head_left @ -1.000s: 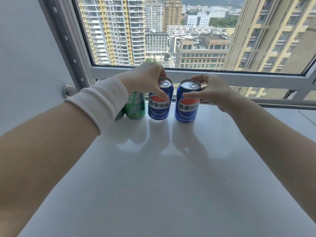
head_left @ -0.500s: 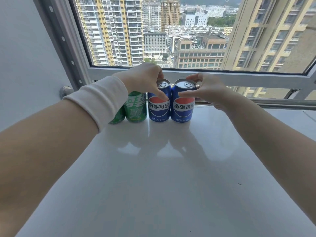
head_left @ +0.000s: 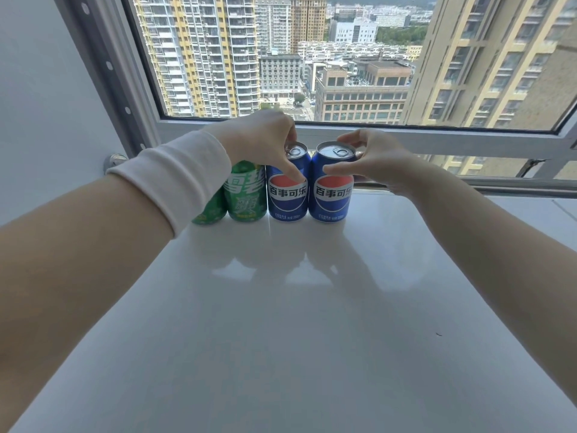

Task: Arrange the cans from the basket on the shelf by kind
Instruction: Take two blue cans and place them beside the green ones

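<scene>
Several cans stand in a row at the back of the white shelf [head_left: 281, 307], by the window. Two green cans are on the left: one [head_left: 212, 210] is mostly hidden by my wrist, the other [head_left: 246, 195] shows its label. Right of them stand two blue cola cans, side by side and touching. My left hand [head_left: 259, 142] grips the top of the left blue can [head_left: 287, 198], thumb down its front. My right hand [head_left: 368, 160] holds the right blue can [head_left: 332, 198] near its rim, thumb across the front. The basket is out of view.
A large window with a grey frame [head_left: 437, 139] runs right behind the cans. A grey wall with a round metal knob [head_left: 114, 159] closes the left side. The white surface stretches wide in front and to the right.
My right hand slid the right blue can leftwards until it touches the other blue can. My left hand stayed on its can.
</scene>
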### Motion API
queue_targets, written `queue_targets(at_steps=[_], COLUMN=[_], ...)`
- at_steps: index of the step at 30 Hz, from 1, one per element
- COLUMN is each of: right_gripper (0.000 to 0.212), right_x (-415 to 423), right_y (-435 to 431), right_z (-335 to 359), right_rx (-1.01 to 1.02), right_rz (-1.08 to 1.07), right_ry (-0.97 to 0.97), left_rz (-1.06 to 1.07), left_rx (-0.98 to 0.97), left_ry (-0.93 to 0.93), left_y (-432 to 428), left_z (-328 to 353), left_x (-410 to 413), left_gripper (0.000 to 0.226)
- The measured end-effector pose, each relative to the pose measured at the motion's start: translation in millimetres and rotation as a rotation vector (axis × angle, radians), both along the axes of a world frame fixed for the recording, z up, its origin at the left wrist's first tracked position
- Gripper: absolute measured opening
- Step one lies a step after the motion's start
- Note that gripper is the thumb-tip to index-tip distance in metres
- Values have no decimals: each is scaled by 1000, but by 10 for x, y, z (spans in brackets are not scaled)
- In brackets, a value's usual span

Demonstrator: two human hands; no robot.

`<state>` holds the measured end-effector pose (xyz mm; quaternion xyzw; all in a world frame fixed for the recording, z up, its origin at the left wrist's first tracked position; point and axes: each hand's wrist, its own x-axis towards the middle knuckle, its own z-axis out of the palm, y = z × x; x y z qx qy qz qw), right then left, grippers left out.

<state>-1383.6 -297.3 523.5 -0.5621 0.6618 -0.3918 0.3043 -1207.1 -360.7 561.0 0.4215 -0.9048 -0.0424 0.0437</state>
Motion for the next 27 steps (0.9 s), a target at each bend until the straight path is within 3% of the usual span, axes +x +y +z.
queue_targets(at_steps=[11,17,27], right_gripper=[66,87,79], right_x=[54,76,16], right_y=[42,186,1231], right_z=[-5,-17,-36], right_rx=[-35,-101,-274], right_rz=[-19,-35,-123], right_ry=[59,110,494], left_rz=[21,30,13], left_rx=[18,-55,-276], left_ry=[-39,-14,126], left_y=[26,257,1319], left_z=[-27,-55,-176], left_x=[-5,3,-57], left_gripper=[76,89,63])
